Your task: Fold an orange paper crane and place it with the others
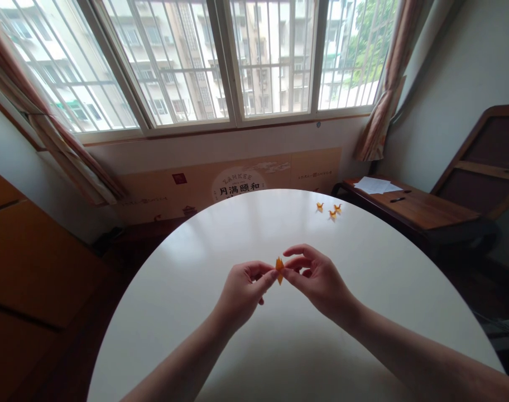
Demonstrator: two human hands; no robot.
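A small piece of folded orange origami paper (279, 269), pointed at top and bottom, is held upright above the white round table (187, 312). My left hand (246, 287) pinches its left side between thumb and fingers. From the other side, my right hand (315, 273) grips it with thumb and fingertips, one finger lifted away. Fingertips cover the paper's middle. Farther back on the table, to the right, stand three small orange origami cranes (332, 214), apart from both hands.
Right of the table is a low wooden bench (430, 215) bearing white paper sheets (374, 185) and a dark pen-like object (397, 199). A printed cardboard panel (162, 187) leans below the barred window. An orange-brown cabinet (32, 251) stands at the left.
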